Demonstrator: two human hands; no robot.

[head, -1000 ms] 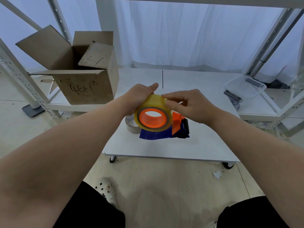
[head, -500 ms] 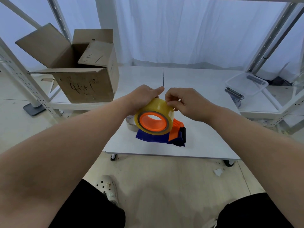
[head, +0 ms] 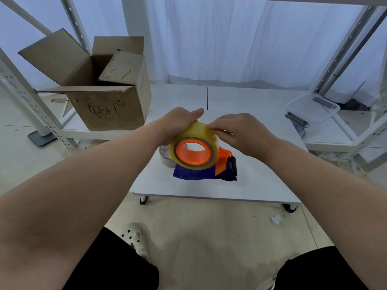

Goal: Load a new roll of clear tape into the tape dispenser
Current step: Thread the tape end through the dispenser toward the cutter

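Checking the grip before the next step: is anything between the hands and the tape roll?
Nothing visible. The left hand grips the tape roll directly, and the right hand pinches at its top rim.

Open cardboard box (head: 109, 105) at far left of the desk (head: 261, 185), flaps raised, handwriting on its front. Clear plastic container (head: 312, 107) at far right. White curtain (head: 230, 38) behind. Paper scrap (head: 276, 219) on the floor.

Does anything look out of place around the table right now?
A small white crumpled scrap lies on the floor near the white table's caster; a pale, seemingly spent tape ring sits beside the blue-and-orange dispenser.
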